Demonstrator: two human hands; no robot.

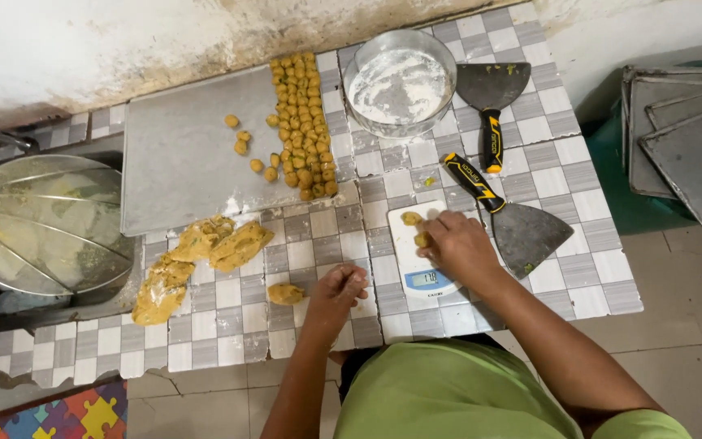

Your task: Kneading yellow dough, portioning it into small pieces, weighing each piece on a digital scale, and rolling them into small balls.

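My right hand (458, 244) rests over the white kitchen scale (413, 258), fingers pinching a small dough piece (422, 240); a second piece (410, 218) sits just beyond them. My left hand (340, 289) is curled shut, a dough lump (285, 293) just beside its knuckles.

A tabletop (562, 167) tiled in small grey and white checks fills the middle of the view, its front edge chipped and uneven at the left. Behind it runs a whitewashed wall (83, 49), stained brown and flaking along its foot. The floor (684, 341) is laid with large pale beige tiles, cracked in places near the tabletop's front edge. At the lower left corner lies a foam puzzle mat (67, 415) in bright mixed colours. At the right a stack of grey metal trays (692, 154) rests on something green. The light is soft and even.
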